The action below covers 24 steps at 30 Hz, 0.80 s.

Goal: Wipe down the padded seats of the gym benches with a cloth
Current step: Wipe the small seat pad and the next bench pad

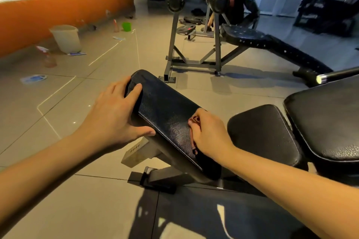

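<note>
Centrally, the black grained padded seat [165, 110] slopes on its grey metal frame [136, 153]. A dark, reddish bunched cloth [194, 120] lies on the seat's near right part, clenched in the right hand [209, 136], whose fingers curl around it. The left hand [116, 114] grasps the seat's far left end, fingers over the top, thumb on the near edge. Just beside it, to the right, sit a smaller black pad [262, 134] and a broad black backrest [326, 122]. Beyond, on the grey tiled floor [97, 200], stand a grey barbell rack [172, 40] and a pale bucket [67, 38].
</note>
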{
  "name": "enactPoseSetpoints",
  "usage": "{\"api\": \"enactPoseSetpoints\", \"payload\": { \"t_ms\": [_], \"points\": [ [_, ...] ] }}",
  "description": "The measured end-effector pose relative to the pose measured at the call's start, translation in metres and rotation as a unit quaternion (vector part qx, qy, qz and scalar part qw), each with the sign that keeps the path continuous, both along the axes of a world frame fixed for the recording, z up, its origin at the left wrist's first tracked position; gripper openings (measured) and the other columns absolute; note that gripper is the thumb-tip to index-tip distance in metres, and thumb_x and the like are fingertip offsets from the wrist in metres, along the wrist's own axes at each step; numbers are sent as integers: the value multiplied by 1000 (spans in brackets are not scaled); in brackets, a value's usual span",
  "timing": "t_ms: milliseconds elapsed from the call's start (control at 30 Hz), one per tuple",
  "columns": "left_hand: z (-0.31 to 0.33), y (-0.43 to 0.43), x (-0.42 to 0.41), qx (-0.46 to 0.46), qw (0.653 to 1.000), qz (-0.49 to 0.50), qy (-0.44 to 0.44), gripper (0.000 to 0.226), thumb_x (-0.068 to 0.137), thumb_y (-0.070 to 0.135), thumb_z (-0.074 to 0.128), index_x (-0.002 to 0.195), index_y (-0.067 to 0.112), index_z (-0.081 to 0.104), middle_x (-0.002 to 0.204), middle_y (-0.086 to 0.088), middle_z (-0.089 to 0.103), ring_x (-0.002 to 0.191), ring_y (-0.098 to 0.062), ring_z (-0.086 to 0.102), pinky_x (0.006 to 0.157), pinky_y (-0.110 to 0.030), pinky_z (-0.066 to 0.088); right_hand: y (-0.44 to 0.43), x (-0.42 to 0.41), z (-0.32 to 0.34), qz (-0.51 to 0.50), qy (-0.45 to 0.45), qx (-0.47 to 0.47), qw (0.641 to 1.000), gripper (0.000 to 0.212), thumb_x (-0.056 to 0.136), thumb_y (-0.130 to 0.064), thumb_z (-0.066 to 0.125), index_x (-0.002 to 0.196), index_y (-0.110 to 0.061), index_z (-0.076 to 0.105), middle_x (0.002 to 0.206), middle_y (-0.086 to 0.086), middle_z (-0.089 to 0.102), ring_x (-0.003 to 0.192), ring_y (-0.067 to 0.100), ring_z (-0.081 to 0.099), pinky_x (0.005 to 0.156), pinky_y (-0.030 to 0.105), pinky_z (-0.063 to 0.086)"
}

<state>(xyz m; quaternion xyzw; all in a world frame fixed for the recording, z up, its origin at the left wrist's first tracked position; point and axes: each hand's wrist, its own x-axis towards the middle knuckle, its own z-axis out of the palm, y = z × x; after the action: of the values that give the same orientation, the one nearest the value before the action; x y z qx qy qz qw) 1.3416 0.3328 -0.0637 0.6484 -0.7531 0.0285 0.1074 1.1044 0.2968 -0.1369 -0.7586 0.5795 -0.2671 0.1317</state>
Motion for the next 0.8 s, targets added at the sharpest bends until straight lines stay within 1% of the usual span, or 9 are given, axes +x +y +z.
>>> {"api": "enactPoseSetpoints", "payload": {
  "t_ms": [67, 133, 267, 333, 467, 533, 600, 733, 800],
  "points": [
    [0, 0, -1, -5, 1000, -1, 4, 124, 58, 81, 51, 161, 20, 20, 167, -12, 15, 151, -33, 16, 123, -50, 22, 17, 15, 8, 109, -52, -15, 993, 3, 102, -27, 57, 103, -24, 58, 98, -11, 62, 91, 7, 59, 77, 21, 48],
    [0, 0, -1, -1, 1000, -3, 1, 124, 58, 81, 49, 161, 20, 19, 167, -11, 14, 152, -33, 16, 123, -51, 22, 8, 6, 2, 126, -33, -25, 991, 2, 102, -26, 57, 103, -25, 58, 100, -12, 61, 92, 6, 58, 78, 22, 48],
    [-1, 0, 1, 3, 1000, -2, -3, 125, 58, 84, 45, 162, 21, 16, 168, -10, 11, 152, -32, 13, 124, -52, 22, -30, -41, -21, -78, 82, 35, 993, 11, 105, -25, 50, 97, -18, 51, 92, 3, 59, 91, 28, 63, 69, 35, 38],
    [-1, -1, 1, 3, 1000, -1, -6, 126, 57, 85, 44, 162, 21, 15, 168, -10, 10, 153, -31, 12, 124, -49, 20, -26, -32, -17, -97, 86, 41, 991, 11, 104, -22, 50, 106, -12, 54, 100, 8, 61, 94, 28, 62, 71, 34, 38],
    [1, -3, 0, 1, 1000, -6, 2, 126, 56, 82, 50, 161, 20, 20, 167, -12, 15, 151, -33, 15, 123, -51, 21, 14, 18, 12, 53, -49, 29, 997, 6, 105, -25, 48, 106, -23, 53, 103, -2, 59, 92, 15, 58, 78, 34, 50],
    [0, -3, 0, -2, 1000, -7, 6, 125, 56, 80, 52, 161, 19, 22, 166, -12, 17, 151, -34, 17, 122, -52, 23, 16, 19, 16, 101, -74, 58, 990, 5, 105, -23, 46, 106, -23, 51, 103, -2, 57, 92, 15, 57, 78, 34, 51],
    [-1, -3, 1, -3, 1000, -6, 0, 124, 57, 80, 52, 161, 19, 22, 166, -12, 16, 151, -34, 17, 122, -52, 23, -1, 0, 6, 71, -48, 67, 994, 8, 105, -23, 45, 109, -22, 52, 105, -2, 58, 92, 16, 57, 77, 34, 49],
    [-4, -3, 4, -11, 1000, -7, -8, 125, 57, 84, 47, 161, 20, 21, 167, -13, 15, 151, -34, 17, 121, -51, 23, -32, -37, -13, -81, 43, 116, 989, 15, 104, -19, 45, 116, -11, 48, 120, 12, 55, 94, 24, 56, 75, 37, 42],
    [-5, -5, 5, -7, 1000, -5, -8, 126, 56, 86, 46, 162, 21, 18, 167, -12, 12, 151, -32, 14, 122, -50, 21, -33, -28, -7, -74, 33, 129, 988, 20, 103, -19, 43, 119, -9, 48, 121, 10, 51, 98, 23, 55, 77, 36, 41]
  ]
}}
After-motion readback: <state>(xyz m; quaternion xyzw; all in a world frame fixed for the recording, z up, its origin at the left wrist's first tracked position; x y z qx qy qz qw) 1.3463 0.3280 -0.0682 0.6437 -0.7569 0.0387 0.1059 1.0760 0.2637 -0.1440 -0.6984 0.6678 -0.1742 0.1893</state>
